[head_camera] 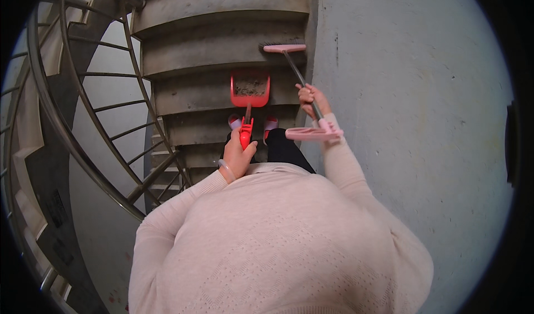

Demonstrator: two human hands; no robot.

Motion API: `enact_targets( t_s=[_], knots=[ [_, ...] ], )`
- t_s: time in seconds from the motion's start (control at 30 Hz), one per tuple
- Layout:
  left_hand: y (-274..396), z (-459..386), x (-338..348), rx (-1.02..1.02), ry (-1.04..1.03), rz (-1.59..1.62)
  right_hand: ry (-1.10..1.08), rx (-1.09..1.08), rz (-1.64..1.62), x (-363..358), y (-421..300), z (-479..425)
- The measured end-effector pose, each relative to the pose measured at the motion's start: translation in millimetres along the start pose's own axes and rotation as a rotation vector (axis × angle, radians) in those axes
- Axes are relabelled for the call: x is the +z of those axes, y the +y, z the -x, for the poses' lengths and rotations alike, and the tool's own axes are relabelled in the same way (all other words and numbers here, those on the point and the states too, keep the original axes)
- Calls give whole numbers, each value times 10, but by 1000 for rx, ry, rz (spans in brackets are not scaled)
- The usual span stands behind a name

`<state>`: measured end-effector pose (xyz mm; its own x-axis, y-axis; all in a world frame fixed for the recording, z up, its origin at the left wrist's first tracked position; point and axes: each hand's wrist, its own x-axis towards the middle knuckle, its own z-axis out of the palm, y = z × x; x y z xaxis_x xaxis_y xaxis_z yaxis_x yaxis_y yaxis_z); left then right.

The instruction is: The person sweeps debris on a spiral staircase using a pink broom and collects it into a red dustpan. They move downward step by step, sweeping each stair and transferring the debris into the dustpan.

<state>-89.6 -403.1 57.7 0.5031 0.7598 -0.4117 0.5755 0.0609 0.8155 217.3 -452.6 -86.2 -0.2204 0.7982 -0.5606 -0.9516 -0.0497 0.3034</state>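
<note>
My left hand (238, 155) grips the red handle of a dustpan (250, 101). Grey dust and debris (249, 87) lie inside the red pan, which is over the stair tread just ahead of my feet. In my right hand (315, 101) is the dark shaft of a broom (285, 48) with a pink head and dark bristles. Its head is at the right end of a higher step, close to the wall. A pink piece (313, 133) juts sideways from the shaft's near end, above my right forearm.
Concrete stairs (221, 22) rise ahead, with lower steps behind my pink slippers (270, 124). A metal railing (79, 147) curves along the left, beside the open stairwell and another flight (29, 159). A grey wall (409, 105) bounds the right side.
</note>
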Motion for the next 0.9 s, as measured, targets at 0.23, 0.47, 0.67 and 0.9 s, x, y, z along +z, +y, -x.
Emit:
enact_targets(
  t_s=[0.23,0.47,0.67,0.9],
  knots=[
    [84,24,-55,-109,-55,63,-29,69,-362,291,741,575],
    [-3,50,-129,-2,8,-9,-79,-4,-329,684,805,849],
    [26,105,-277,-158,-45,18,-47,-25,116,593,117,188],
    [-30,128,-369,-105,-22,44,199,-90,197,345,-241,-445]
  ],
)
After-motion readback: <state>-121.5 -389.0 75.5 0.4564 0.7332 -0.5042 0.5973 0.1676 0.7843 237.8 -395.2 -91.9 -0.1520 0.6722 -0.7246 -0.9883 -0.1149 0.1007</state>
